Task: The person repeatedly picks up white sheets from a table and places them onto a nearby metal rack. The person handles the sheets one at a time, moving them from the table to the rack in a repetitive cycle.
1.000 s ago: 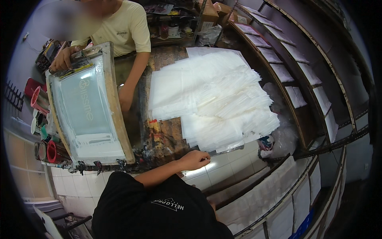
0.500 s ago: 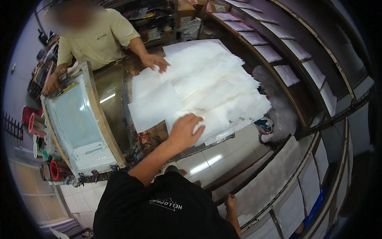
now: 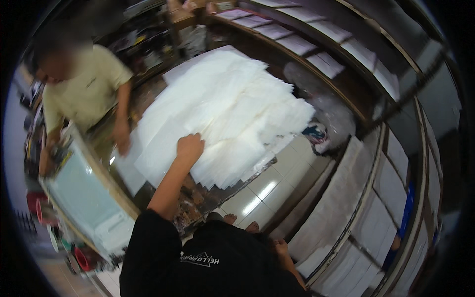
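A broad fanned pile of white paper sheets (image 3: 227, 109) covers the worktable. My left hand (image 3: 190, 147) reaches over its near left part, fingers curled down at the sheets; what they hold, if anything, is hidden. Low beside my body is my right hand (image 3: 280, 249), its fingers curled in; anything inside cannot be made out. At the left, a person in a pale yellow shirt has one hand (image 3: 121, 136) at a loose white sheet (image 3: 127, 168). That person's other hand (image 3: 47, 159) is at the tilted wood-framed printing screen (image 3: 81, 190).
Racks with paper sheets (image 3: 324, 64) run along the far right; another rack (image 3: 356, 247) holds sheets at the near right. Clear plastic (image 3: 331, 111) bulges beside the pile. Below the table's edge lies a tiled floor (image 3: 267, 188). Several cups (image 3: 47, 210) stand left of the screen.
My left hand has gone from spread fingers to curled ones over the pile. The other person's hand has come down to a sheet beside the screen. The view has shifted.
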A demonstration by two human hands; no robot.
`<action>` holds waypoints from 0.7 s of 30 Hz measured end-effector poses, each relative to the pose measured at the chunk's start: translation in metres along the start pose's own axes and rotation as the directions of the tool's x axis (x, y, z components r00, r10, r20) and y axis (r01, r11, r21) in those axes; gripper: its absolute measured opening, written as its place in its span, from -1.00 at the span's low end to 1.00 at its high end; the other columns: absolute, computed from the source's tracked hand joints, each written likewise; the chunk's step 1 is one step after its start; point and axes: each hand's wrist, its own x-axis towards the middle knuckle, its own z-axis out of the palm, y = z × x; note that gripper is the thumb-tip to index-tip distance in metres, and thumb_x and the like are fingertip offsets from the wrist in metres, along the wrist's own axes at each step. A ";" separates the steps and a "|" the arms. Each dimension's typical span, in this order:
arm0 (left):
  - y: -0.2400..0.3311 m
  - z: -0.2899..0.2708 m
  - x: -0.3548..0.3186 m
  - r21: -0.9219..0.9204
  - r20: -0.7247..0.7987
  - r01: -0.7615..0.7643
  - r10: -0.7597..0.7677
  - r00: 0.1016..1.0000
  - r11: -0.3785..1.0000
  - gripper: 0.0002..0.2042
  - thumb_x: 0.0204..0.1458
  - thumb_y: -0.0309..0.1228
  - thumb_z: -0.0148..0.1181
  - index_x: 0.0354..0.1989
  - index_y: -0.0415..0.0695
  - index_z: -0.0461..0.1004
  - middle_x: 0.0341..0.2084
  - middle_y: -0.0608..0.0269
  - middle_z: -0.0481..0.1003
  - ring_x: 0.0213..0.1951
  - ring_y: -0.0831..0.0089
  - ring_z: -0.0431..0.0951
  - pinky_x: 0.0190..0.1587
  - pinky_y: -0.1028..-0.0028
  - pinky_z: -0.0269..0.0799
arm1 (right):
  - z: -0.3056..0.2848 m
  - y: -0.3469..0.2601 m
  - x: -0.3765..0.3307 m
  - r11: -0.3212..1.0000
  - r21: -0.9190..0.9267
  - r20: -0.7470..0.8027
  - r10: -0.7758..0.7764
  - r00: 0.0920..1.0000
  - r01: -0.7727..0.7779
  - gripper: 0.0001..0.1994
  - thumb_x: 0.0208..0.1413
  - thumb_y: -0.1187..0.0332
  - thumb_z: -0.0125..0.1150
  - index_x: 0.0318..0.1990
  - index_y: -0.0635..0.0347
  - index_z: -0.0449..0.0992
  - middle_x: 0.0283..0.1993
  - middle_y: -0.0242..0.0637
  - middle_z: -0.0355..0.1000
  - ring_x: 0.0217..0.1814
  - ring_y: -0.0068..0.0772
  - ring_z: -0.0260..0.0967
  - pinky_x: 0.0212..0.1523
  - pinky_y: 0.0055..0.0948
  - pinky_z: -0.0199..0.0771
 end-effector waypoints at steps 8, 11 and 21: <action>0.114 -0.107 -0.059 -0.439 -0.179 -0.519 0.494 0.851 0.733 -0.93 0.03 -0.47 0.20 -0.41 -0.19 0.47 -0.57 0.04 0.50 -0.47 0.01 0.54 -0.37 0.10 0.39 | -0.016 -0.222 -0.075 0.819 0.417 -0.170 -0.355 0.919 0.394 -0.69 0.31 0.29 0.15 0.15 0.12 0.39 -0.24 -0.44 0.41 -0.32 -0.62 0.32 -0.36 -0.56 0.36; 0.173 -0.105 -0.088 -0.513 -0.224 -0.725 0.744 0.629 0.459 -0.95 0.00 -0.49 0.23 -0.42 -0.16 0.48 -0.58 0.12 0.49 -0.52 0.07 0.50 -0.39 0.18 0.35 | -0.043 -0.321 -0.160 0.613 0.558 -0.129 -0.602 0.788 0.560 -0.51 0.32 0.24 0.14 0.35 0.10 0.24 -0.12 -0.34 0.40 -0.21 -0.47 0.40 -0.15 -0.43 0.48; 0.281 -0.096 -0.189 -0.636 -0.319 -0.708 0.940 -0.120 -0.307 -0.85 -0.03 -0.45 0.28 -0.31 -0.22 0.50 -0.54 0.14 0.48 -0.51 0.14 0.47 -0.41 0.20 0.27 | -0.086 -0.273 -0.270 0.766 -0.008 -0.537 -0.546 0.643 0.643 -0.76 0.28 0.28 0.00 -0.15 0.28 0.47 -0.36 0.01 0.50 -0.26 0.12 0.47 -0.20 -0.06 0.40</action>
